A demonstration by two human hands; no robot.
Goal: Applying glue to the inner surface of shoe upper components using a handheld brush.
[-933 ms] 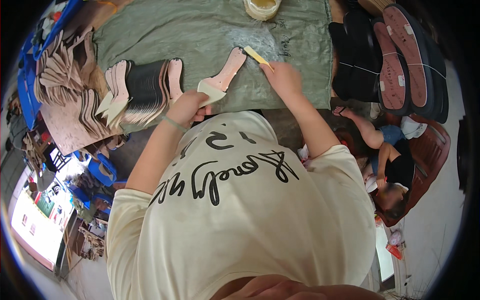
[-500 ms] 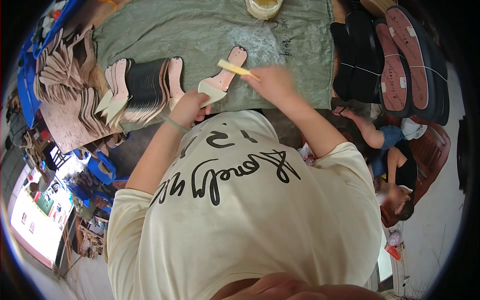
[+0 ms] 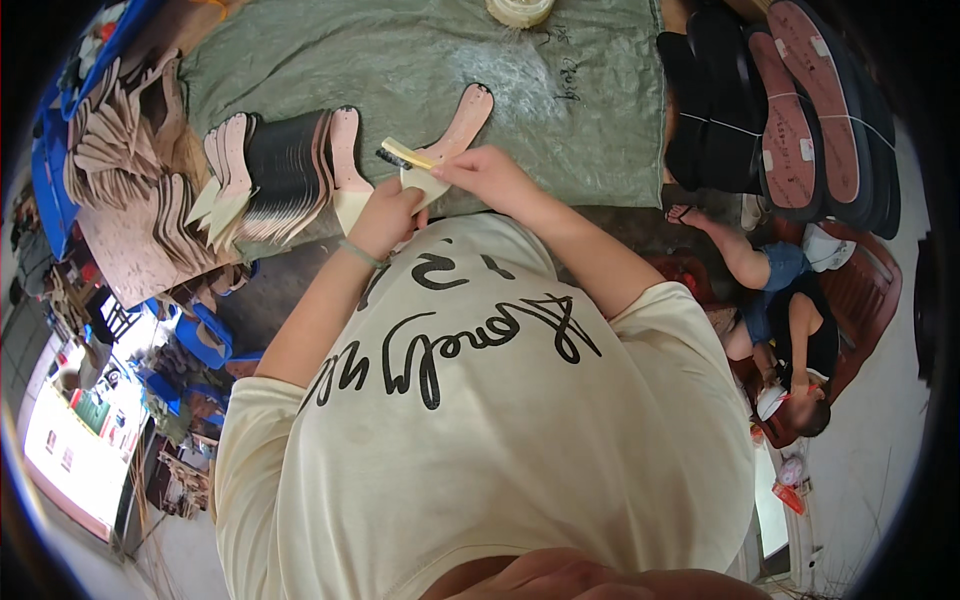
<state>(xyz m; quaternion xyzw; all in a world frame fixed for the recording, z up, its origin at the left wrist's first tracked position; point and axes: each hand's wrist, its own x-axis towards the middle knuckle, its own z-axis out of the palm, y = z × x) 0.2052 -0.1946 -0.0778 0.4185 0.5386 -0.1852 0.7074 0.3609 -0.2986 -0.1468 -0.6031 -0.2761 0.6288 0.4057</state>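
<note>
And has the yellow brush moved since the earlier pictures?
Yes: the yellow brush moved left and lower in the view, judged against the green sheet.

Bright opening (image 3: 75,460) overexposed at left; fisheye edges curved, corners black

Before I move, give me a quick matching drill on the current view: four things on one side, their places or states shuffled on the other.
Things
1. brush
2. left hand
3. round tub
4. pinkish soles

Places or states
A. tied in bundles, right of the green sheet
B. held in the right hand
C. gripping the cream end of a pink insole
D. cut off by the top edge of the picture

Pairs: 1-B, 2-C, 3-D, 4-A
</note>
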